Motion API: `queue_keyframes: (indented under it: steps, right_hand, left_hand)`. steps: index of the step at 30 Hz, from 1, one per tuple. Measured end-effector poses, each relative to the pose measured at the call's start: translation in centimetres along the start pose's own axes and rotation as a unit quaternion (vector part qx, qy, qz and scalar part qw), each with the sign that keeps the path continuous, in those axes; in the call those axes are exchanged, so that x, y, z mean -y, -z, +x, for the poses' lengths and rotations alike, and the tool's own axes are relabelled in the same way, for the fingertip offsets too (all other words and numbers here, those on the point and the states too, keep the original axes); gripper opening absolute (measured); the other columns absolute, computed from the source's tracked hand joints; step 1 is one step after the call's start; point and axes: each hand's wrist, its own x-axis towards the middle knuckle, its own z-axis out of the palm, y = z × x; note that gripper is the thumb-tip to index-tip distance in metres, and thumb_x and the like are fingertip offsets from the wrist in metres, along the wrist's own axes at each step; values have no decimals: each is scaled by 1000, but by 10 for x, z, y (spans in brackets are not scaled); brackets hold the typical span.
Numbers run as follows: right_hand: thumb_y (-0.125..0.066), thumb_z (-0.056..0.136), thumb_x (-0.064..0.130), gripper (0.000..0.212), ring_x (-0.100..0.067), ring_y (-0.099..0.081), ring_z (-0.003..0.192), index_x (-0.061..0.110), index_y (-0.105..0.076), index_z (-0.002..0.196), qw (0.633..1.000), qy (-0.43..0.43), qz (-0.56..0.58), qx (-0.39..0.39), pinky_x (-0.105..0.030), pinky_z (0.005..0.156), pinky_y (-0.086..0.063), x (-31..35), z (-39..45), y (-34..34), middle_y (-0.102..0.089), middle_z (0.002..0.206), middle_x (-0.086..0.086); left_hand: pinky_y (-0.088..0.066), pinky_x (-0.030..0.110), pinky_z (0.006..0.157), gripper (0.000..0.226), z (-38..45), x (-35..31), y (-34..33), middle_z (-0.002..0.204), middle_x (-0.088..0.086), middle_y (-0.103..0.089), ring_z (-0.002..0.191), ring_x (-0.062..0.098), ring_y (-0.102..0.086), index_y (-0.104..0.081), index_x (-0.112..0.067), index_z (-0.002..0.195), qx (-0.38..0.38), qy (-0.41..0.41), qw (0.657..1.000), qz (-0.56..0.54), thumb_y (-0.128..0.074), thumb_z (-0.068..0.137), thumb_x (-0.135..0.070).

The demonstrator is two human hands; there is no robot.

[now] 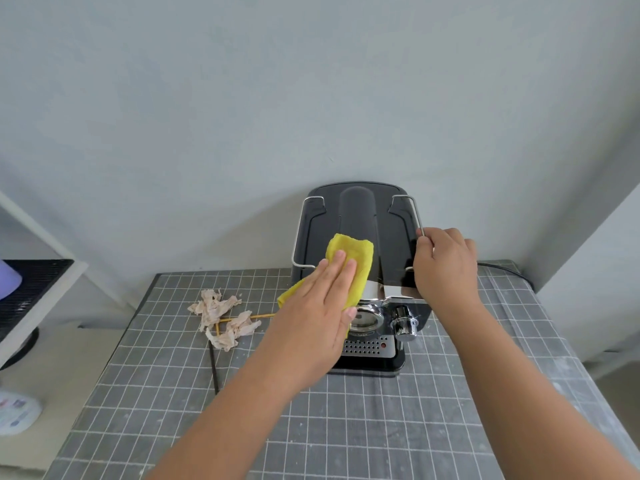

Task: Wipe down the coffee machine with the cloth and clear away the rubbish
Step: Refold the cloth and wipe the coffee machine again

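Left hand [322, 306], fingers flat, presses yellow cloth [349, 268] on coffee machine [360, 237] top; right hand [445, 265] grips its side rail. Wiping underway; crumpled rubbish [221, 317] uncleared on table [346, 427].

glossy black plastic coffee machine [356, 233], chrome trim

head-worn view, facing forward and down, close over table [346, 427]

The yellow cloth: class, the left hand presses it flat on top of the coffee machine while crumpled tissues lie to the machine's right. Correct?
Not quite. The head view shows the crumpled tissues to the coffee machine's left, not right. The left hand does press the yellow cloth flat on top.
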Motion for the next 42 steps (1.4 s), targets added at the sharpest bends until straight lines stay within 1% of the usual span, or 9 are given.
queue_keyframes:
  steps: [14, 20, 23, 25, 27, 29, 34, 38, 42]
  right_hand:
    - [-32, 99, 22, 37, -33, -43, 104, 16, -65, 112, 999, -37, 5, 5, -39, 88, -33, 5, -3, 3, -60, 112, -9]
    - [-30, 98, 21, 38, -31, -41, 105, 13, -65, 111, 998, -52, 18, 9, -40, 89, -34, 7, -5, 7, -59, 112, -9]
    - [-30, 98, 22, 38, -31, -41, 105, 13, -65, 111, 998, -51, 18, 11, -40, 91, -34, 7, -5, 7, -59, 113, -9]
    - [-30, 98, 22, 38, -31, -42, 105, 13, -65, 110, 999, -50, 17, 8, -41, 91, -35, 5, -4, 5, -59, 111, -9]
    - [-30, 97, 22, 38, -32, -43, 103, 13, -66, 108, 999, -43, 15, 0, -40, 90, -34, 4, -3, 2, -60, 109, -10]
    - [-30, 97, 23, 39, -34, -45, 103, 13, -67, 107, 999, -38, 10, -5, -41, 90, -34, 3, -3, -1, -60, 109, -10]
    - [-30, 97, 23, 37, -34, -41, 107, 14, -65, 102, 999, -43, 4, 7, -43, 94, -33, 5, -4, 4, -56, 115, -10]
    - [-38, 98, 29, 40, -31, -35, 120, 28, -49, 136, 999, -24, 24, -16, -39, 103, -24, 13, -24, 15, -44, 133, -6]
    - [-49, 94, 23, 32, -25, -39, 108, 32, -61, 121, 992, 71, 103, -3, -36, 102, -30, 28, -68, 18, -54, 118, 0]
  left_hand:
    - [7, 5, 106, 66, -27, 11, 3, 157, -15, -12, 146, 5, -9, -18, -23, 153, -40, 23, 999, -17, -8, 94, -48]
    - [-18, 28, 115, 54, -45, -3, 3, 160, -5, -19, 147, 16, -20, -16, -22, 154, -71, 115, 988, -71, -27, 102, -33]
    - [-39, 41, 99, 49, -45, 5, 5, 143, 5, -48, 125, 27, -48, -30, -24, 150, -67, 211, 970, -101, -33, 102, -32]
    - [-47, 47, 84, 32, -43, 21, 4, 108, 12, -65, 99, 35, -59, -57, -31, 125, -60, 309, 920, -233, -41, 98, -38]
    - [-53, 55, 79, 20, -44, 30, 5, 95, 18, -67, 89, 39, -65, -66, -23, 96, -116, 358, 797, -473, -50, 95, -34]
    - [-58, 47, 74, 19, -45, 32, 3, 93, 11, -72, 84, 27, -71, -66, -17, 97, -165, 365, 669, -626, -47, 99, -21]
    - [-60, 39, 72, 34, -56, 39, 0, 114, 9, -71, 96, 21, -71, -60, -11, 123, -202, 357, 462, -786, -41, 98, -26]
    - [-58, 47, 78, 58, -73, 39, 2, 128, 13, -64, 109, 30, -66, -55, -10, 134, -201, 283, 385, -855, -60, 79, -28]
    - [-27, 59, 111, 55, -86, 28, -8, 149, 22, -37, 137, 46, -31, -46, -11, 142, -95, 181, 328, -922, -38, 100, -46]
